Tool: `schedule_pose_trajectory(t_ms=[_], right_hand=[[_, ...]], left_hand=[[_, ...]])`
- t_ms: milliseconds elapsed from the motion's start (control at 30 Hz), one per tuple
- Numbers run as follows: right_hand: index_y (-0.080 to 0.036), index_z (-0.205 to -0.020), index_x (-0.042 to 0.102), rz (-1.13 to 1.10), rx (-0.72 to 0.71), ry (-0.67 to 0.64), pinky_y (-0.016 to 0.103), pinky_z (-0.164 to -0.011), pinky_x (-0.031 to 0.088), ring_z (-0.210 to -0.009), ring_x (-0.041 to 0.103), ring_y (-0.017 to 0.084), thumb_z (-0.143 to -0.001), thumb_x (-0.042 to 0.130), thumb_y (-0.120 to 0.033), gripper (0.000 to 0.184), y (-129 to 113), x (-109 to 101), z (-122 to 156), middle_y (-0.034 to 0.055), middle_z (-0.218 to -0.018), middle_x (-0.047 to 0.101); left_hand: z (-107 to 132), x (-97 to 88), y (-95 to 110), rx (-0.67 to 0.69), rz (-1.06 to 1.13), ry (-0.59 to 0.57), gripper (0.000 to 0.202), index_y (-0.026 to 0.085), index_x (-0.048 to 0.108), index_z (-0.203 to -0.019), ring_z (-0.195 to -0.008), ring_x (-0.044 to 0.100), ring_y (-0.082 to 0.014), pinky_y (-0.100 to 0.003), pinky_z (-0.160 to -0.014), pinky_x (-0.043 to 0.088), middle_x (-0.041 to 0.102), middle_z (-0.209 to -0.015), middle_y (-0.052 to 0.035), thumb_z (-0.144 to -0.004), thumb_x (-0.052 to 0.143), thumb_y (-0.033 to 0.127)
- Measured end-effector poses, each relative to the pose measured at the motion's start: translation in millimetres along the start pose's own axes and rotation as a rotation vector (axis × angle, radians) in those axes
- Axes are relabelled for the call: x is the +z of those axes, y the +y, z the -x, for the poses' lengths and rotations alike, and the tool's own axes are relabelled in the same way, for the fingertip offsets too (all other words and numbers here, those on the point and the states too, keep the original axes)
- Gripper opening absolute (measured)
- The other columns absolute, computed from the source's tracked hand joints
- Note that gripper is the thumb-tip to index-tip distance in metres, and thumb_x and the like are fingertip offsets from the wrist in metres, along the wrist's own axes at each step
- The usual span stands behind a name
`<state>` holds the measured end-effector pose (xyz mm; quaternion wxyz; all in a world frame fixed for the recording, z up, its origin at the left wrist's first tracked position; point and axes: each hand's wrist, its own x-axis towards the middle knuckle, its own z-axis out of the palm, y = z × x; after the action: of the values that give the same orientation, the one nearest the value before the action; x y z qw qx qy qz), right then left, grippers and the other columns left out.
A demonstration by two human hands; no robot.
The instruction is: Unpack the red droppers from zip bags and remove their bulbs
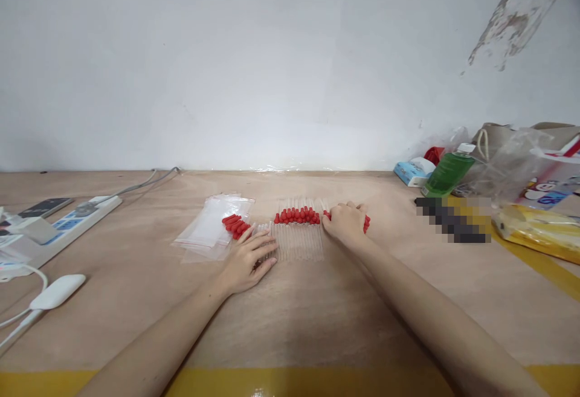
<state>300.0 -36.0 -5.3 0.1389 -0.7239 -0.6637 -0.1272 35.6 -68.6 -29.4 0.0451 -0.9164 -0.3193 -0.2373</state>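
A row of clear glass droppers with red rubber bulbs point(298, 231) lies side by side on the wooden table point(317, 312). My left hand point(248, 259) rests flat with fingers stretched out over the left end of the row, next to a small bunch of red-bulbed droppers point(234, 226). My right hand point(347, 223) is curled, fingers closed over the droppers at the right end of the row; red bulbs point(366, 223) show past its knuckles. A stack of clear zip bags point(211, 231) lies left of the droppers.
A white power strip point(67, 228) with cable, a phone point(44, 207) and a white adapter point(57, 291) sit at the left. At the right stand a green bottle point(447, 173), a blue tissue pack point(410, 173), plastic bags point(521, 167) and a yellow packet point(539, 228). Yellow tape point(290, 382) lines the front edge.
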Motion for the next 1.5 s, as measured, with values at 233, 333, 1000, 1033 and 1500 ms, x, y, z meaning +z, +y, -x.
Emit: schedule_pose_trajectory(t_ms=[233, 333, 1000, 1033, 1500], right_hand=[[-0.015, -0.069, 0.066, -0.021, 0.078, -0.025, 0.040, -0.074, 0.021, -0.079, 0.052, 0.024, -0.080, 0.038, -0.035, 0.036, 2.1, -1.7, -1.2, 0.0121, -0.072, 0.064], [-0.015, -0.067, 0.065, -0.034, 0.088, 0.014, 0.039, -0.073, 0.021, -0.074, 0.053, 0.023, -0.080, 0.038, -0.036, 0.036, 1.7, -0.7, -0.6, 0.0114, -0.068, 0.063], [-0.021, -0.090, 0.061, -0.604, -0.627, 0.401, 0.033, -0.077, 0.027, -0.074, 0.048, 0.013, -0.080, 0.055, -0.022, 0.012, 5.6, 14.6, 78.3, 0.0008, -0.079, 0.065], [-0.021, -0.090, 0.061, -0.602, -0.632, 0.404, 0.033, -0.077, 0.027, -0.074, 0.048, 0.013, -0.079, 0.056, -0.024, 0.013, 4.8, 15.0, 77.4, 0.0010, -0.080, 0.064], [-0.022, -0.071, 0.063, -0.360, -0.774, 0.461, 0.035, -0.079, 0.021, -0.065, 0.039, 0.011, -0.082, 0.050, -0.025, 0.017, 2.7, 11.4, 77.0, -0.0026, -0.058, 0.048]], left_hand=[[0.9, 2.3, -0.9, -0.006, 0.002, 0.005, 0.030, 0.022, 0.057, -0.112, -0.117, 0.045, -0.0225, -0.050, -0.104, 0.025, 0.057, -0.116, -0.0074, -0.086, 0.046, 0.029], [1.1, 3.4, -1.0, 0.001, -0.005, 0.028, 0.030, 0.022, 0.056, -0.113, -0.115, 0.045, -0.0224, -0.050, -0.103, 0.026, 0.057, -0.115, -0.0075, -0.085, 0.046, 0.028], [-6.9, 12.2, 23.5, 0.119, -0.003, 0.191, 0.017, 0.019, 0.061, -0.099, -0.074, 0.051, -0.0151, -0.032, -0.071, 0.037, 0.062, -0.077, -0.0028, -0.085, 0.051, 0.020], [-6.7, 13.0, 24.0, 0.113, -0.002, 0.187, 0.016, 0.018, 0.061, -0.098, -0.073, 0.050, -0.0149, -0.031, -0.069, 0.036, 0.061, -0.076, -0.0029, -0.085, 0.051, 0.020], [-3.8, 11.9, 26.1, 0.116, 0.028, 0.172, 0.018, 0.016, 0.061, -0.087, -0.065, 0.047, -0.0137, -0.028, -0.063, 0.035, 0.052, -0.066, -0.0020, -0.088, 0.043, 0.018]])
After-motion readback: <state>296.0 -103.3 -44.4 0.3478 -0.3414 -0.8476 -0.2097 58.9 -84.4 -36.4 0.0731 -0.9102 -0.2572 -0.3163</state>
